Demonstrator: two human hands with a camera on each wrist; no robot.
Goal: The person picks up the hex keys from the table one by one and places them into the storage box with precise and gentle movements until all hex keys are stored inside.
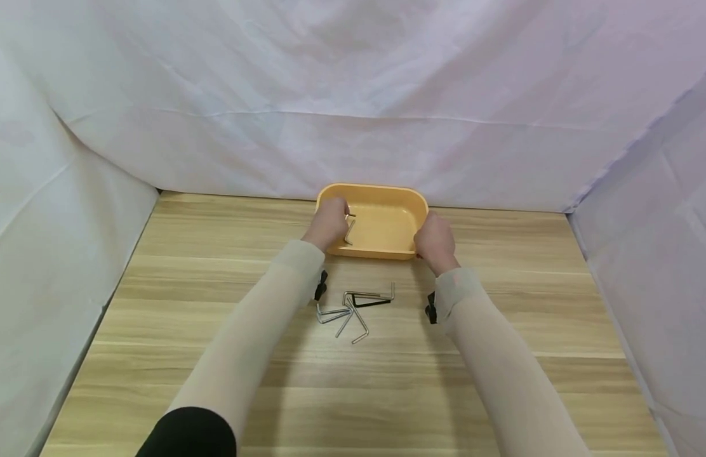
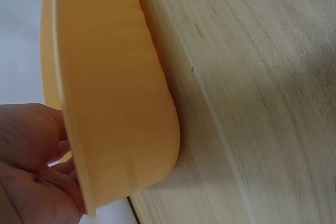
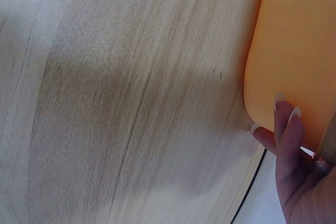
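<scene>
The orange tray (image 1: 387, 219) stands at the far edge of the wooden table (image 1: 216, 355), against the white cloth backdrop (image 1: 353, 95). It is gripped at both short ends. The left hand (image 1: 328, 223) is curled over the left rim, and a hex key (image 1: 350, 230) is seen beside its fingers inside the tray; whether that key is pinched or merely lies against the tray wall cannot be told. The right hand (image 1: 435, 242) is closed on the right near corner, with its fingertips (image 3: 286, 114) pressed flat on the outer wall.

5 or so further hex keys (image 1: 353, 308) lie in a loose heap on the table, near the tray and between the 2 forearms.

It is judged that the tray is being steadied or repositioned. An even grip at both ends is advised, with the tray kept level so the key inside is not tipped out. The tray should be slid rather than lifted, and the heap should be kept clear of its near wall.
</scene>
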